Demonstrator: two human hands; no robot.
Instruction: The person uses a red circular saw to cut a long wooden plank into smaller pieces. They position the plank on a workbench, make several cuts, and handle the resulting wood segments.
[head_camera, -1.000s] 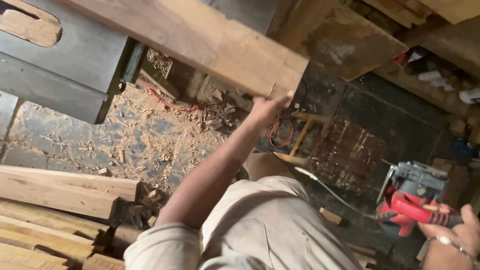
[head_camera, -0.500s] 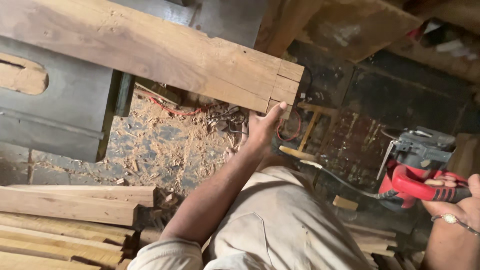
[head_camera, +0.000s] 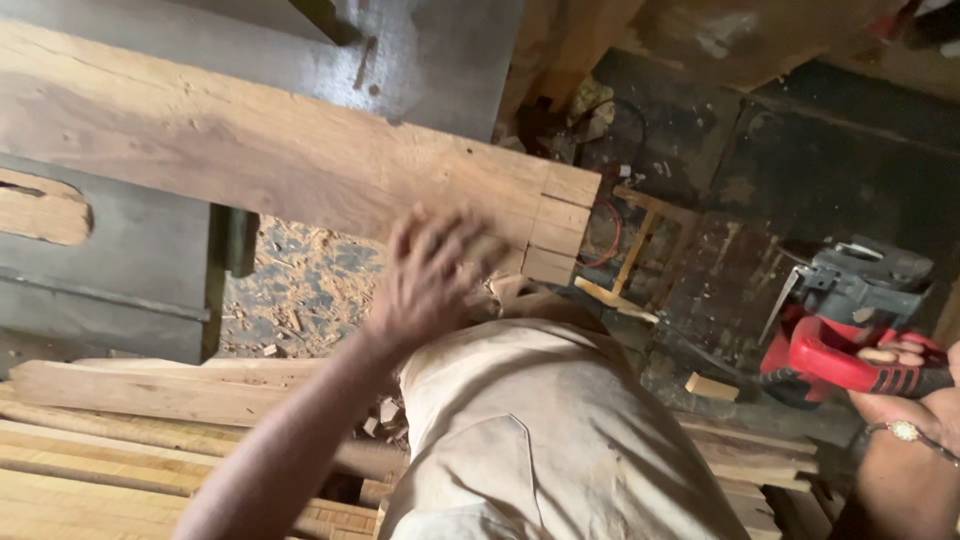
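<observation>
Since half a second ago, my left hand (head_camera: 435, 268) has come off the board's end and now sits lower, near the centre of the frame, blurred with motion. Its fingers look loosely spread and hold nothing, though the blur keeps me from being sure. The wooden board (head_camera: 250, 150) has slid down and right in the picture; it now fills the upper left and centre. Its long axis runs from the left edge toward the centre right, tilting slightly downward, and its notched end (head_camera: 560, 220) lies just right of and above my left hand. That hand overlaps the board's lower edge; I cannot tell whether it touches. My right hand (head_camera: 915, 395) is at the far right edge, well apart from the board, closed around the red handle of a power saw (head_camera: 850, 310). So the left hand is much nearer. Stacked planks (head_camera: 110, 440) lie at lower left.
</observation>
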